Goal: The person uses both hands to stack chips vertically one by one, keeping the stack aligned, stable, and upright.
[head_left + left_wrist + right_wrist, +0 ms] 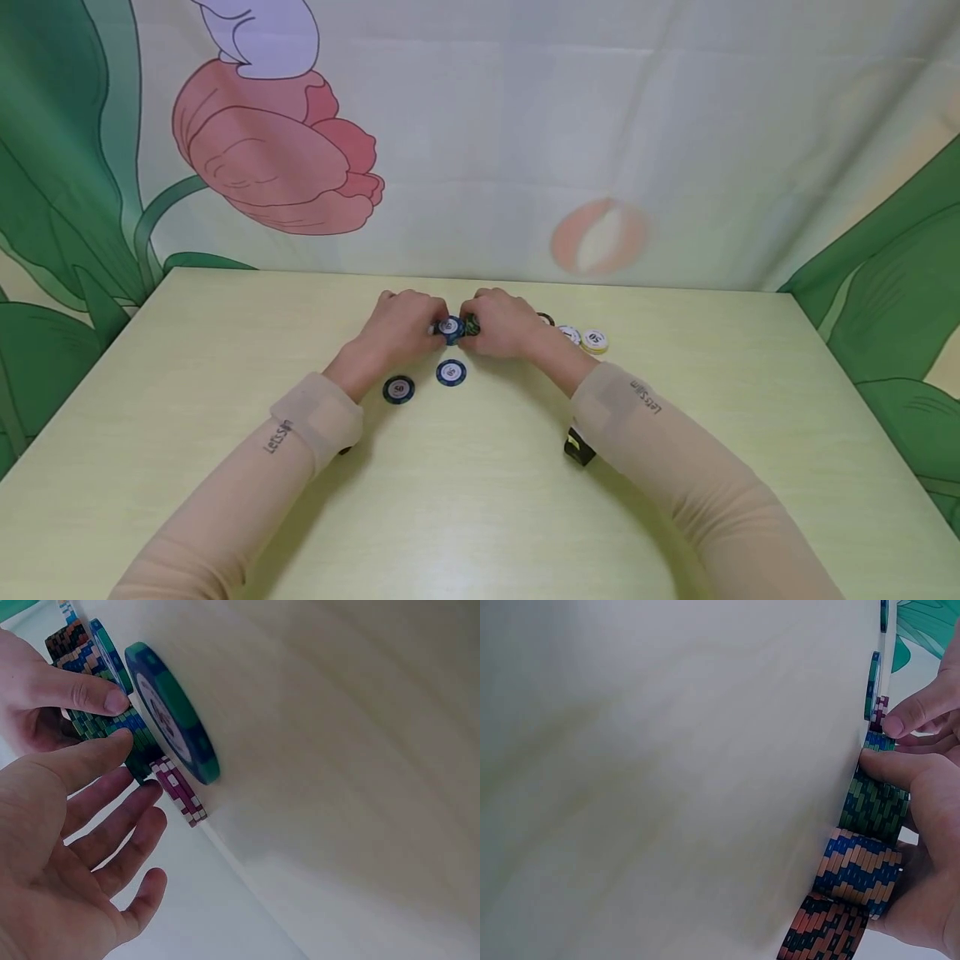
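Observation:
My left hand (pixel 405 323) and right hand (pixel 504 322) meet around a short stack of blue-and-green poker chips (pixel 450 328) toward the back of the table. With its thumb in front and fingers behind, the left hand (pixel 67 817) pinches one side of this stack (pixel 140 731). The right thumb presses the other side, the right hand (pixel 937 817) curving behind a taller green stack (pixel 874 810). Purple-and-white chips (pixel 178 791) stand beside the left fingertips. Nearer me, two loose chips lie flat, one blue-rimmed (pixel 451 372), one darker (pixel 399 389).
A blue-and-orange stack (pixel 859 871) and a black-and-orange stack (pixel 825 930) continue the row behind my right hand. White chips (pixel 569 334) and yellow-edged chips (pixel 595 342) stand farther right. A small black object (pixel 579 447) shows beside my right sleeve. A printed curtain (pixel 480 150) hangs behind the table.

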Available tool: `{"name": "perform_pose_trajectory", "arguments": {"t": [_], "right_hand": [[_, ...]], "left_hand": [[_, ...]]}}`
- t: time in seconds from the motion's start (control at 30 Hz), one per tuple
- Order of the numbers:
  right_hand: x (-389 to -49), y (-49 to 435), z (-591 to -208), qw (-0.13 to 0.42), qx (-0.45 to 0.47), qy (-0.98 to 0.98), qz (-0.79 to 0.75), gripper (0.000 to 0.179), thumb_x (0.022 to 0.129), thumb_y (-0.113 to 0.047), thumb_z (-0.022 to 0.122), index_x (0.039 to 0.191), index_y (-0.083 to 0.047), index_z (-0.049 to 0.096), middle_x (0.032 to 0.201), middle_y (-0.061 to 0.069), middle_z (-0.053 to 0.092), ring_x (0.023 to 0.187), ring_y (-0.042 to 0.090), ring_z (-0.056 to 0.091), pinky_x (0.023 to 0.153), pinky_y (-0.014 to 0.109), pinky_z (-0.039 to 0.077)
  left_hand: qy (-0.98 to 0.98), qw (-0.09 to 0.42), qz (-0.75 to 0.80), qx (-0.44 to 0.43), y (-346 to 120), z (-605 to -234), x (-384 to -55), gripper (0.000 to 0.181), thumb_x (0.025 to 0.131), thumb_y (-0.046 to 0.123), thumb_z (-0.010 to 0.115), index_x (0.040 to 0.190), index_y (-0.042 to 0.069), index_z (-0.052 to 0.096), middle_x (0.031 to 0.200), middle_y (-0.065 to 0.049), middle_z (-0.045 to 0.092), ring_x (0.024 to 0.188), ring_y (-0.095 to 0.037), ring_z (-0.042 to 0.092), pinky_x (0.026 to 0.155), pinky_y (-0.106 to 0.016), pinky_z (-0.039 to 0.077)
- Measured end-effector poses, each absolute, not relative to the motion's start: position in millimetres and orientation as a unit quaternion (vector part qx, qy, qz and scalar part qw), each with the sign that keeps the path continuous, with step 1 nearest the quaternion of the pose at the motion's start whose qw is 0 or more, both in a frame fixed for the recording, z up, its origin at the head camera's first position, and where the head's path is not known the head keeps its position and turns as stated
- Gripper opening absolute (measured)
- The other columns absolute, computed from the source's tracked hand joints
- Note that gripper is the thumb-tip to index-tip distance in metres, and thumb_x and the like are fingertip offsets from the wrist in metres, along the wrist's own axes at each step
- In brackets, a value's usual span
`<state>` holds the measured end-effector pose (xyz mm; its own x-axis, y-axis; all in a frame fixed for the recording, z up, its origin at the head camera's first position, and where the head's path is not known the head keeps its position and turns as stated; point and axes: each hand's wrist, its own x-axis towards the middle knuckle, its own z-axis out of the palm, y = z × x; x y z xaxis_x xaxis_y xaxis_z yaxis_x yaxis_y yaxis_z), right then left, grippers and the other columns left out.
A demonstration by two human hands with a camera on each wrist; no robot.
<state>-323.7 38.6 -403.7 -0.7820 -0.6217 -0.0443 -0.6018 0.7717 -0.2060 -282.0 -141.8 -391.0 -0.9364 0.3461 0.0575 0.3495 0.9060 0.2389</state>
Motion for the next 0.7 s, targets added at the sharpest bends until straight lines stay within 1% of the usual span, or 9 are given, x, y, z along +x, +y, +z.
{"name": "perform_pose_trajectory", "arguments": {"t": [0.17,0.33,0.53,0.7], "right_hand": [[-323.1,38.3,-402.2,0.052,-0.329,0.939,-0.091,0.033,0.094,-0.035,0.075,0.117,-0.012,0.072,0.108,0.005,0.062,0.094,0.022,0.056,0.078,0.041,0.050],[-322.3,38.4,-400.8,0.053,-0.330,0.938,-0.092,0.033,0.094,-0.034,0.075,0.118,-0.012,0.072,0.108,0.006,0.062,0.094,0.022,0.056,0.078,0.041,0.051],[-322.7,38.5,-401.3,0.053,-0.330,0.938,-0.092,0.033,0.094,-0.034,0.074,0.118,-0.012,0.072,0.110,0.006,0.062,0.095,0.022,0.056,0.078,0.041,0.051],[-323.1,38.4,-402.1,0.057,-0.326,0.940,-0.086,0.035,0.094,-0.036,0.074,0.120,-0.012,0.071,0.111,0.006,0.062,0.096,0.022,0.056,0.079,0.041,0.051]], "left_hand": [[-0.977,0.004,-0.125,-0.173,-140.7,-391.1,-282.7,0.026,0.092,0.019,0.080,0.113,0.006,0.075,0.104,-0.007,0.073,0.099,-0.027,0.060,0.097,-0.052,0.036],[-0.977,0.008,-0.124,-0.176,-140.4,-391.2,-282.7,0.026,0.092,0.019,0.080,0.113,0.006,0.075,0.104,-0.007,0.073,0.098,-0.026,0.060,0.096,-0.051,0.036],[-0.974,0.025,-0.109,-0.197,-141.9,-393.0,-282.4,0.022,0.091,0.016,0.080,0.110,0.006,0.075,0.100,-0.006,0.074,0.091,-0.024,0.062,0.091,-0.049,0.041],[-0.974,0.035,-0.103,-0.199,-142.9,-391.2,-279.0,0.023,0.089,0.016,0.082,0.108,0.006,0.073,0.099,-0.007,0.070,0.090,-0.024,0.061,0.086,-0.046,0.044]]}}
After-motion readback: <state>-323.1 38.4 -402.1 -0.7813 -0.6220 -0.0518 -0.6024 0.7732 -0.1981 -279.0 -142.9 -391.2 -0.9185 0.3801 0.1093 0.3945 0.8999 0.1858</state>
